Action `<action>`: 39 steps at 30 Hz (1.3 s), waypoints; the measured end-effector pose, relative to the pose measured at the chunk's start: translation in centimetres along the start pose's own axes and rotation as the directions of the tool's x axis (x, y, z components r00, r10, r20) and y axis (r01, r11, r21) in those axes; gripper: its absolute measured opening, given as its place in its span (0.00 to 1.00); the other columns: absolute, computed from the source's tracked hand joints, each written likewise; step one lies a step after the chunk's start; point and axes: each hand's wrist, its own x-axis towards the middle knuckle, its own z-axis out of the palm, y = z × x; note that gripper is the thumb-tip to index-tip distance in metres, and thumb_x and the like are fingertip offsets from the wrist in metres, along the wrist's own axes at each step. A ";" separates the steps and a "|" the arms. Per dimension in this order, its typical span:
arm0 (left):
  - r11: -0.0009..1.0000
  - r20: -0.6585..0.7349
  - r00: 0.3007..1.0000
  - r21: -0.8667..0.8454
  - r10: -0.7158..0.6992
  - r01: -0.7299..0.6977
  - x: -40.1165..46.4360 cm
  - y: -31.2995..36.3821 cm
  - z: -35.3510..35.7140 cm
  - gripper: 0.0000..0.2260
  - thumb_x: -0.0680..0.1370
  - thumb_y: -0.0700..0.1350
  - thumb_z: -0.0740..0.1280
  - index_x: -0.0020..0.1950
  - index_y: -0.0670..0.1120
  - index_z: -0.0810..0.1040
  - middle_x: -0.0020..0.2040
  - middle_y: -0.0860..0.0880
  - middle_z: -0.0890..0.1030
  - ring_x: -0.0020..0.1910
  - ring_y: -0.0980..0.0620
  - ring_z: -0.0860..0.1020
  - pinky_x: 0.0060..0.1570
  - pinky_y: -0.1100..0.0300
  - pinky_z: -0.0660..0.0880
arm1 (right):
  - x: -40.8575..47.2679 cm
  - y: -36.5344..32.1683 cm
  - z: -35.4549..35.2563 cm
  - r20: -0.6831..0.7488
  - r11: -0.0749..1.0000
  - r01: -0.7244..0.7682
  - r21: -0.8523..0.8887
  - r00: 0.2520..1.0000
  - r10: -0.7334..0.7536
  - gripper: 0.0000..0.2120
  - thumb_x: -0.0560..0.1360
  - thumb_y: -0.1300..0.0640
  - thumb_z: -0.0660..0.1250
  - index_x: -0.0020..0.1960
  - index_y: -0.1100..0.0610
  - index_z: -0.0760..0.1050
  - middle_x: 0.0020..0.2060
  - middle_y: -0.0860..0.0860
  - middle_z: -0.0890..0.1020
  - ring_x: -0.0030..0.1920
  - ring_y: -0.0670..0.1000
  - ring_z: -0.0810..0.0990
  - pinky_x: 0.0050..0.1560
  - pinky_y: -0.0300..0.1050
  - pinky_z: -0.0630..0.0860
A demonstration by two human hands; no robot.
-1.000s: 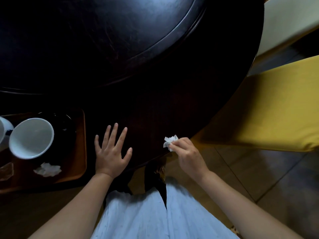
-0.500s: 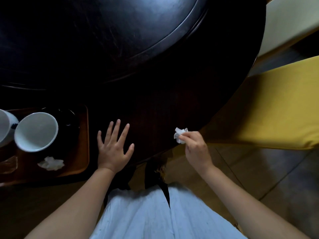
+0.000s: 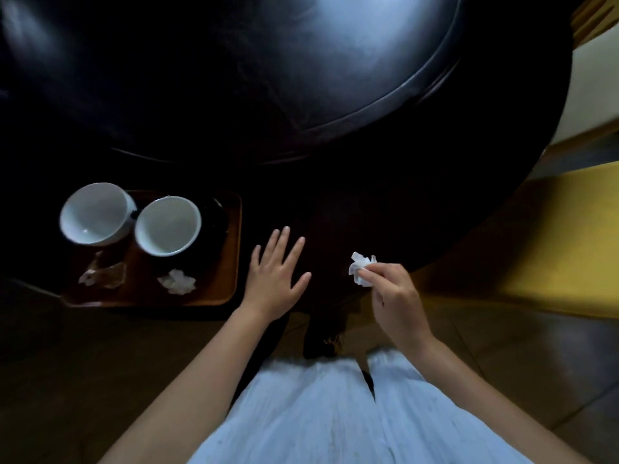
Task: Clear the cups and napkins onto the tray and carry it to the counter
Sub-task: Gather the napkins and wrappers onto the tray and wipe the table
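— Dark round wooden table (image 3: 335, 202), glossy up top. See the hands?

— Left hand (image 3: 275, 275) lies flat on it, fingers spread, holding nothing. Right hand (image 3: 390, 293) pinches a crumpled white paper napkin (image 3: 360, 266) at its fingertips.

— And the rest?

— Just left of the flat hand — a brown wooden tray (image 3: 231, 262) carrying two white ceramic cups (image 3: 97, 214) (image 3: 167, 226) and another crumpled white napkin (image 3: 177, 281).
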 end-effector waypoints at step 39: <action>0.963 -0.105 0.962 -0.127 -0.253 0.240 -9.4 -33.6 -4.4 0.30 0.72 0.51 0.57 0.74 0.48 0.57 0.77 0.42 0.51 0.75 0.47 0.48 0.72 0.47 0.47 | 3.6 -23.4 16.7 0.086 0.962 -0.214 -0.170 0.969 0.231 0.25 0.73 0.61 0.47 0.64 0.67 0.71 0.61 0.62 0.76 0.64 0.56 0.70 0.62 0.47 0.72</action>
